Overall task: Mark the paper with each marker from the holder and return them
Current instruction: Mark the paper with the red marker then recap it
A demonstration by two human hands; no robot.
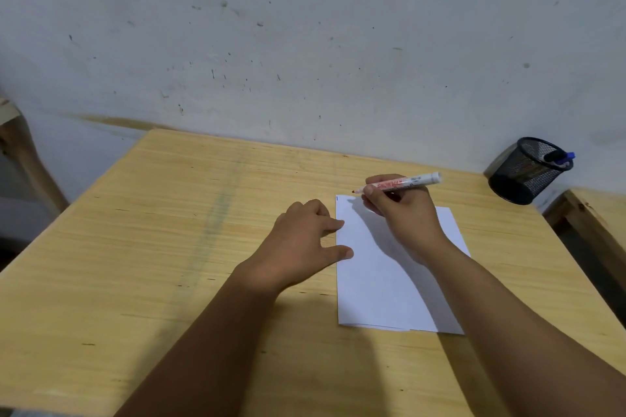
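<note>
A white sheet of paper (382,284) lies on the wooden table (169,230), right of centre. My right hand (401,210) grips a white marker with red lettering (411,181), uncapped, tip pointing left just above the paper's far left corner. My left hand (305,240) rests flat on the table, with finger and thumb tips on the paper's left edge. A black mesh holder (526,171) stands at the far right corner, tilted in view, with a blue-capped marker (562,158) and a dark one inside. A short dark mark sits at the paper's top left corner.
A pale scuffed wall (305,44) rises right behind the table. Another wooden surface (599,213) stands to the right across a gap, and a wooden frame (20,152) stands at the left.
</note>
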